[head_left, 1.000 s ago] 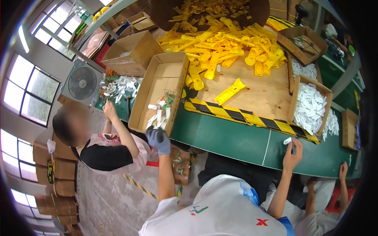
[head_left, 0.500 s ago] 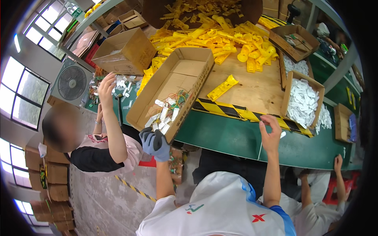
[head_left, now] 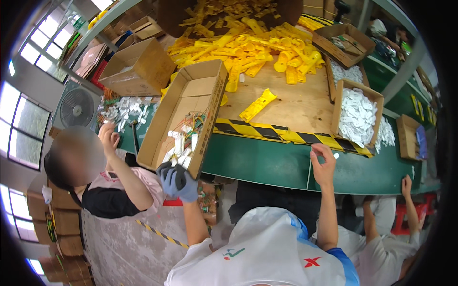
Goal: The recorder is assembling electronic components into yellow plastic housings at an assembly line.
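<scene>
My left hand point(head_left: 178, 182), in a blue-grey glove with dark fingertips, grips the near end of a long cardboard tray point(head_left: 196, 102). The tray slants across the green table's front edge. In its near end lie white plastic pieces point(head_left: 180, 144) with thin coloured wires point(head_left: 192, 123). Bare and loosely curled, my right hand point(head_left: 325, 164) hovers by the table's front edge, nothing visible in its fingers. A small white piece point(head_left: 336, 156) lies beside it. One yellow plastic shell point(head_left: 258, 105) rests apart on the wooden board point(head_left: 300, 106).
Yellow shells point(head_left: 229, 47) heap up behind the tray. To the right stands a box of white pieces point(head_left: 357, 117). Yellow-black tape point(head_left: 286, 135) edges the board. A co-worker point(head_left: 119, 176) sits close at left; another person's hand point(head_left: 406, 185) is at right.
The tray in my left hand has swung left and more upright, uncovering more of the yellow heap. The left co-worker's raised hand has come down. My right hand stays by the table edge.
</scene>
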Demonstrator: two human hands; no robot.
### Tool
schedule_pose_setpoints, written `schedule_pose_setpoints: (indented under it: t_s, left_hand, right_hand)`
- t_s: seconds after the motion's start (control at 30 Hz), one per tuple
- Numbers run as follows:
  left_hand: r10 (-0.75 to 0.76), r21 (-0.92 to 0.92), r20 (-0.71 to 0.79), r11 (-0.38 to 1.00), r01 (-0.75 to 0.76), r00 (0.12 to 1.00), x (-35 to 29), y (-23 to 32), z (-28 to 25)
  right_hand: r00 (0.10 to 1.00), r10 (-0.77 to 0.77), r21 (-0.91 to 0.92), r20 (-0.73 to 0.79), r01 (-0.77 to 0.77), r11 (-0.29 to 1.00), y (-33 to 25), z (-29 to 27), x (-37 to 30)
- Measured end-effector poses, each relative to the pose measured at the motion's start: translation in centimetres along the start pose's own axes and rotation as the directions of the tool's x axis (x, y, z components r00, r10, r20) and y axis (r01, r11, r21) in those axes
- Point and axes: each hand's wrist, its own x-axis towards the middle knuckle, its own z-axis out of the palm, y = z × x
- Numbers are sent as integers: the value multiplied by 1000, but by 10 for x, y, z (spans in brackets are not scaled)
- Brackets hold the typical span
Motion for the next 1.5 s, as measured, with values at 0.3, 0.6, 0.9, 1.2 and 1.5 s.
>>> schedule_pose_setpoints:
  t_s: [0.3, 0.6, 0.9, 1.2, 1.5]
  left_hand:
    - [-78, -575, 235, 792, 204, 969, 14, 1, -79]
    - [-428, -810, 438, 194, 554, 790, 53, 4, 18]
    - [-617, -405, 688, 110, 907, 382, 79, -77, 110]
    - [-766, -625, 413, 155, 765, 493, 111, -14, 38]
    - [-258, -282, 44, 924, 259, 965, 61, -35, -129]
  right_hand:
    - [963, -253, -103, -87, 244, 964, -9, -46, 67]
    - [932, 216, 766, 291, -362, 532, 152, -126, 29]
    - [989, 120, 318, 84, -141, 938, 20, -87, 30]
    - [979, 105, 265, 176, -150, 953, -30, -127, 58]
    - [940, 14, 395, -342, 130, 909, -34, -74, 82]
